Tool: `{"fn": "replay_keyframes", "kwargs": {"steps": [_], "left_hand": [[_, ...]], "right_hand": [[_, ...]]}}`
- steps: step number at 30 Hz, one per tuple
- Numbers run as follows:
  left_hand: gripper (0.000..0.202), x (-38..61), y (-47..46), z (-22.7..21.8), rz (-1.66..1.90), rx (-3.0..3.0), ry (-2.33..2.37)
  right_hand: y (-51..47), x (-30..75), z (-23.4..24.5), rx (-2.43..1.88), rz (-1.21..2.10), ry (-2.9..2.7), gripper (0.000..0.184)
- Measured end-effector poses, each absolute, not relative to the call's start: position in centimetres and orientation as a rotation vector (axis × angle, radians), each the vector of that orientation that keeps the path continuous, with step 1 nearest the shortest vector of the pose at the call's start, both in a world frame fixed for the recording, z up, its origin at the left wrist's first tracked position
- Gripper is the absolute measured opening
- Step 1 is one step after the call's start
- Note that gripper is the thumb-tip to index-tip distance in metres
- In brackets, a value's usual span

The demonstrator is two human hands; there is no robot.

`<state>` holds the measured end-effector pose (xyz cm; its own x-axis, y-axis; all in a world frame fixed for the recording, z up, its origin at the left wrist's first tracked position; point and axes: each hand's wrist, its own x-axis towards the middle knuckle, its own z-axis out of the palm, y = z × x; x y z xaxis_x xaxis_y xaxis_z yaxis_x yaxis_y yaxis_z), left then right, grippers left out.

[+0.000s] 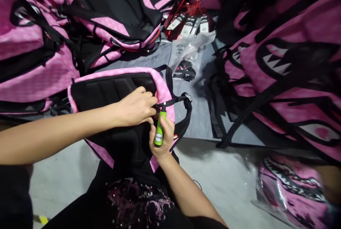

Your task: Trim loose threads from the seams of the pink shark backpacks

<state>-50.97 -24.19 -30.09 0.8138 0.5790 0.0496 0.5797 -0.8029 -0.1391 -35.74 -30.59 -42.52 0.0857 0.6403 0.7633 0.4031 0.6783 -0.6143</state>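
A pink and black backpack lies back-panel up in front of me. My left hand is closed in a pinch on a black strap at the backpack's right edge. My right hand is wrapped round a green lighter, held upright with its top touching the strap right beside my left fingers. The strap runs right to a small buckle.
Piles of pink and black backpacks lie at the left, at the back and at the right. A clear plastic bag and hang tags lie on grey sheeting. A wrapped backpack sits at lower right.
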Motion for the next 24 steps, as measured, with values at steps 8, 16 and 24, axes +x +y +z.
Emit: {"fn": "replay_keyframes", "kwargs": {"steps": [8,16,24], "left_hand": [[0.04,-55.0,-18.6,-29.2,-0.103,-2.641,-1.196],[0.039,-48.2,-23.6,-33.6,0.05,-2.905,-1.022],[0.044,-48.8,-22.9,-33.5,0.105,-2.947,-1.04]], "right_hand": [[-30.8,-33.1,-45.0,-1.075,0.472,-1.314,0.034],[-30.9,-33.7,-44.1,-1.085,0.637,-1.175,0.03],[-30.7,-33.9,-44.6,-1.068,0.67,-1.202,0.031]]}}
